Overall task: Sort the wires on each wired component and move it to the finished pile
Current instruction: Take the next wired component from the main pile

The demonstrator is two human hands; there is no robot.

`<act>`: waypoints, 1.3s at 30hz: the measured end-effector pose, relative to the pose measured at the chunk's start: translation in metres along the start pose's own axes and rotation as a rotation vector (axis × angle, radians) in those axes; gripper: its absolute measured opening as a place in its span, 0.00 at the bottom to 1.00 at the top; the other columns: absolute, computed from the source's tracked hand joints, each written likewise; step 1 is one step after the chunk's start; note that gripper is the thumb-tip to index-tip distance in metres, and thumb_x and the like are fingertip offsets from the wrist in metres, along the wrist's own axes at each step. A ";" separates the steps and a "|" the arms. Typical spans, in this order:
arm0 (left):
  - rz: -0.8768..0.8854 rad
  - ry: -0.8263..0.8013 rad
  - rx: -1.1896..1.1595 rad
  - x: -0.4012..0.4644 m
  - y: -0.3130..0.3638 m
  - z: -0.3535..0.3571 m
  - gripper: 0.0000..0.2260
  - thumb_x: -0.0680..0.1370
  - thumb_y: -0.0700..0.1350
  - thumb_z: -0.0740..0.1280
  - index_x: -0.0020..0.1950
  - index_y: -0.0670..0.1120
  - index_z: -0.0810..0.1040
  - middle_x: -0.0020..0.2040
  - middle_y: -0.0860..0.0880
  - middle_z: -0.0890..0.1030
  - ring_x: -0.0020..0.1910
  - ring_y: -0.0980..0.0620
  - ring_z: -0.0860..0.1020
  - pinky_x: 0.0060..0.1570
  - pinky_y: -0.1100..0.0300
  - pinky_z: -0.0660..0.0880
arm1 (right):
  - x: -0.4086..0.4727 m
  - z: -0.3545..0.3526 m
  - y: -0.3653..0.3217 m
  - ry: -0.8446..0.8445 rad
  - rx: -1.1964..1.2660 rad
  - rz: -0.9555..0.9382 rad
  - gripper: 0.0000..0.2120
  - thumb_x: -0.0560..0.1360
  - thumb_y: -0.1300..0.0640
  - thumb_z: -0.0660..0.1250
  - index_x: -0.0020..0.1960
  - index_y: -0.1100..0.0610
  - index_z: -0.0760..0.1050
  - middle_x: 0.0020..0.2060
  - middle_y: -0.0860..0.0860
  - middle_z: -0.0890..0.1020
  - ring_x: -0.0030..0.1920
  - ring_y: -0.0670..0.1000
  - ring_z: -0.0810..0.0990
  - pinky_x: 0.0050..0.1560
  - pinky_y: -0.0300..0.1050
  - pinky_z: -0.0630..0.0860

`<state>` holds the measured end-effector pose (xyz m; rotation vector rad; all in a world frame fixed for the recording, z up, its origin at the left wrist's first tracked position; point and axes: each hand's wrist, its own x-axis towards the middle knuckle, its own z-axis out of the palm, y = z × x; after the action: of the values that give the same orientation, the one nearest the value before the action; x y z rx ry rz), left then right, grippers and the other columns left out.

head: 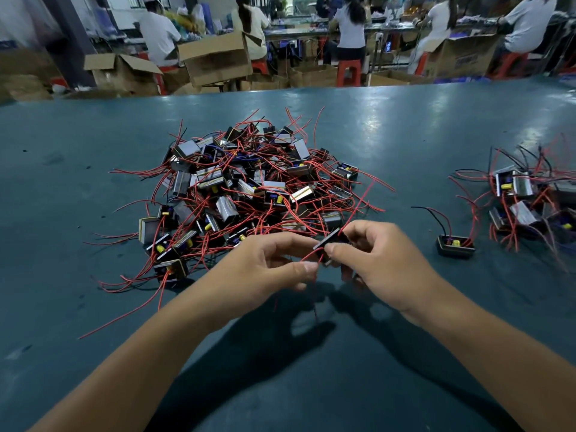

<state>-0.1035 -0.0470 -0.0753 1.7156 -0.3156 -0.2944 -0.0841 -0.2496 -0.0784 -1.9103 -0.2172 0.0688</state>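
Components in a tangled heap [249, 188] cover the green table [62, 182] at left. Left hand [265, 266] pinches a red wire [311, 255] — right hand [374, 260] grips the held component [330, 241], fingers curled round it. Finished pile [530, 201] lies far right.

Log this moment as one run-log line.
left hand: pinches red wire | right hand: holds component | big pile: unsorted | finished pile: right

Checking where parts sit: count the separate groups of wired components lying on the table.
3: the big pile at centre, a smaller pile at the right edge, possibly cut off, and a lone component lying between them.
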 end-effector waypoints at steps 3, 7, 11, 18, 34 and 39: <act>0.012 0.027 0.028 -0.001 0.001 -0.001 0.15 0.74 0.46 0.71 0.59 0.43 0.81 0.51 0.46 0.85 0.48 0.49 0.85 0.48 0.57 0.81 | 0.001 -0.002 0.001 -0.026 0.032 0.029 0.05 0.74 0.57 0.71 0.42 0.57 0.80 0.34 0.58 0.84 0.27 0.48 0.75 0.31 0.44 0.70; 0.126 0.136 -0.009 0.001 0.004 -0.008 0.14 0.74 0.45 0.69 0.57 0.41 0.81 0.50 0.42 0.85 0.45 0.49 0.84 0.44 0.61 0.80 | 0.003 -0.010 -0.006 -0.007 0.095 -0.001 0.06 0.75 0.59 0.70 0.40 0.60 0.79 0.31 0.60 0.81 0.25 0.48 0.72 0.26 0.41 0.69; 0.252 0.311 -0.040 0.003 0.006 -0.029 0.06 0.80 0.36 0.65 0.53 0.41 0.82 0.44 0.43 0.85 0.40 0.49 0.83 0.42 0.59 0.81 | 0.010 -0.020 -0.010 0.049 0.199 0.077 0.07 0.78 0.60 0.67 0.42 0.61 0.76 0.24 0.51 0.75 0.22 0.49 0.68 0.21 0.40 0.65; 0.292 0.429 0.091 0.003 0.003 -0.034 0.06 0.82 0.35 0.64 0.49 0.38 0.81 0.37 0.47 0.82 0.34 0.50 0.80 0.36 0.57 0.80 | 0.012 -0.060 -0.035 0.162 0.160 -0.091 0.07 0.77 0.59 0.68 0.42 0.62 0.78 0.22 0.48 0.71 0.20 0.47 0.65 0.19 0.37 0.63; 0.245 0.368 0.237 0.004 -0.002 -0.032 0.07 0.81 0.40 0.66 0.46 0.46 0.82 0.38 0.46 0.84 0.35 0.51 0.82 0.37 0.60 0.79 | 0.019 -0.148 0.003 -0.198 -1.027 0.243 0.06 0.69 0.57 0.73 0.41 0.52 0.76 0.30 0.47 0.83 0.29 0.46 0.81 0.37 0.47 0.78; 0.244 0.359 0.293 0.005 -0.005 -0.034 0.06 0.81 0.42 0.67 0.46 0.48 0.82 0.38 0.47 0.84 0.36 0.51 0.82 0.37 0.60 0.79 | 0.026 -0.133 0.007 -0.130 -1.127 0.184 0.08 0.70 0.50 0.72 0.42 0.49 0.73 0.40 0.46 0.79 0.41 0.46 0.76 0.41 0.45 0.71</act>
<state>-0.0866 -0.0171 -0.0750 1.9528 -0.3084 0.2493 -0.0371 -0.3704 -0.0376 -3.0528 -0.1767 0.2301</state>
